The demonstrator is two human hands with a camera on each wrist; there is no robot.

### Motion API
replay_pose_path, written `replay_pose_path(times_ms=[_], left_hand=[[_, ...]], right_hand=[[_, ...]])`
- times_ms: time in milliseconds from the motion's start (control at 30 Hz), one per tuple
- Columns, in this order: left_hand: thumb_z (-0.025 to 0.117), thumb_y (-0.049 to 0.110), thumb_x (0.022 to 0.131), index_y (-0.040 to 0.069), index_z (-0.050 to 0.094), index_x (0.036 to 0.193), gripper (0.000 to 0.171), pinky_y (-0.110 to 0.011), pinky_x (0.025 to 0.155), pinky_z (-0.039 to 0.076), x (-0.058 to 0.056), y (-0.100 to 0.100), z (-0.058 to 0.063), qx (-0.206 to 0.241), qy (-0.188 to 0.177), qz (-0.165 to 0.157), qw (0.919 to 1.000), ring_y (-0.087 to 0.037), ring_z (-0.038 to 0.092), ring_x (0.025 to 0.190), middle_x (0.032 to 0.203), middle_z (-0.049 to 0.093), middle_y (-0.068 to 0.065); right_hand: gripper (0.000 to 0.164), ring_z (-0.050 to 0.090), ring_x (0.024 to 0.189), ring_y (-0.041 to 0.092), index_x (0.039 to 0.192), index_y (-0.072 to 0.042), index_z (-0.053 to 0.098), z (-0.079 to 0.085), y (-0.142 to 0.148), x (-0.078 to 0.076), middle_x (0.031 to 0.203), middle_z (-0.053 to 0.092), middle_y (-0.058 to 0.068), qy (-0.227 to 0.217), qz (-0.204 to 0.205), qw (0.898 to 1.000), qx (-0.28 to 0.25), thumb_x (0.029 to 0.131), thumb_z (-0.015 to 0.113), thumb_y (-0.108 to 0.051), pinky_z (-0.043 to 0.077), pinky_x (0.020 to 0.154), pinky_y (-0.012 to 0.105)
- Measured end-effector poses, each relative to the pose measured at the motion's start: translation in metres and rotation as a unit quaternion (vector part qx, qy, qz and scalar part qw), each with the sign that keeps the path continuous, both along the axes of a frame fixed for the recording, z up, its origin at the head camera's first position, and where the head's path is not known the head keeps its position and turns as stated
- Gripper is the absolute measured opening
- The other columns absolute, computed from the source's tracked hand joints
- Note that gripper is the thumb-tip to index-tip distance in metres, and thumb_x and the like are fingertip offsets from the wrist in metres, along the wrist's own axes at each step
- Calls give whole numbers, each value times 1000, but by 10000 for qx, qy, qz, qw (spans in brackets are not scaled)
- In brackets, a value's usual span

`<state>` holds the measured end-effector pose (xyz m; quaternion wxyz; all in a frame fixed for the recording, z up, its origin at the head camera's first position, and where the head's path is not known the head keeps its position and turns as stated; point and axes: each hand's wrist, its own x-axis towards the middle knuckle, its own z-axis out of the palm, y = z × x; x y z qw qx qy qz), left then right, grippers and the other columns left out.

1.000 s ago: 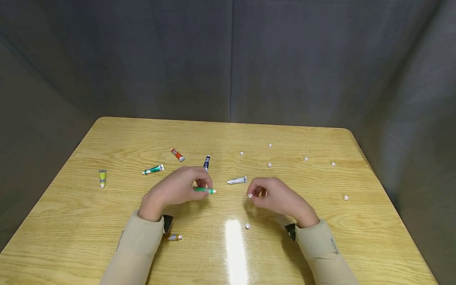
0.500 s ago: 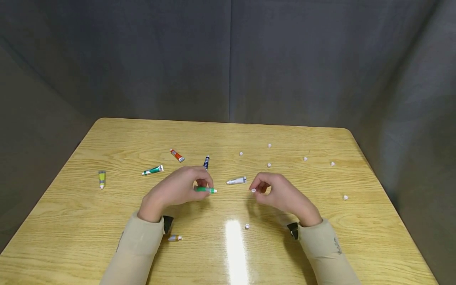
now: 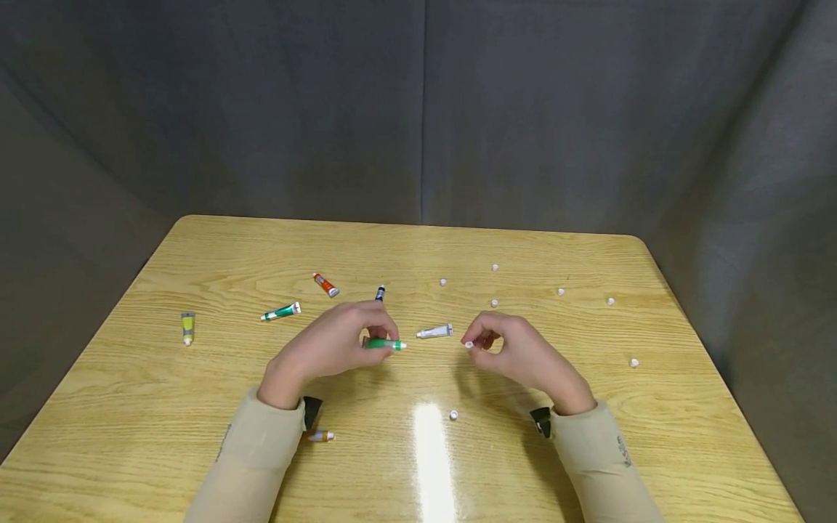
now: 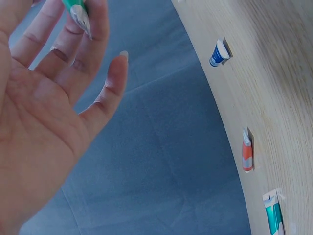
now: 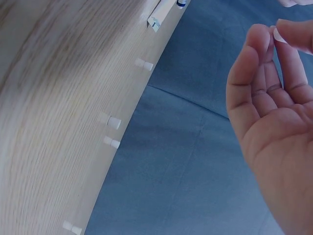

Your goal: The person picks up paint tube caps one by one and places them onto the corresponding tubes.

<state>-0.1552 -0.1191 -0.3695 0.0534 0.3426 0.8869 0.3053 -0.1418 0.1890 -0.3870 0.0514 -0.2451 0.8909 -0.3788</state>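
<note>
Green tube [image 3: 384, 344] is pinched by left hand [image 3: 336, 340]; tiny white cap [image 3: 468, 345], fingertip-pinched by right hand [image 3: 519, 354], could be dropped through slippage.

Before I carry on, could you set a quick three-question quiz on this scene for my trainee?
1. What does the left grip hold?
2. True or false: in the head view, the slim orange-red squeeze tube lies left of the silver-white squeeze tube.
3. The right grip pinches: (a) a navy-blue tube; (b) a small round white cap; (c) nothing.

Key: 1, a bright green, white-tipped squeeze tube; 2, true; 3, b.
</note>
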Motion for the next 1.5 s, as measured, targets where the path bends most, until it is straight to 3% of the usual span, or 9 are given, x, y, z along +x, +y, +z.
replay_pose_path(times_ms=[233,767,1167,1500], left_hand=[[79,14,90,18,77,99,10,-21,70,49,0,4,0,55,167,-39,9998,-9,57,77,93,65,8],[79,12,90,15,78,97,8,-19,68,49,2,13,-1,308,486,-94,9983,-7,56,74,91,66,7],[79,11,89,14,78,96,7,-19,65,47,3,21,-1,504,809,-60,9954,-8,57,71,88,67,6],[79,12,90,14,79,96,7,-19,65,48,5,29,-4,549,984,-64,9936,-7,59,72,91,69,6]], right_hand=[[13,64,85,9,95,-15,73,0,2,-1,95,73,-3,-17,-38,10000,-26,92,69,-3,58,81,41],[13,61,86,8,103,-15,79,2,1,-1,95,72,-4,434,-248,9987,-75,94,73,-8,57,80,37],[16,59,80,9,105,-10,82,4,-5,2,101,75,2,513,-337,9976,-335,92,76,-5,51,66,24],[15,62,81,7,98,-12,81,1,-12,3,95,76,-2,782,-262,9954,-494,88,79,-3,57,74,27]])
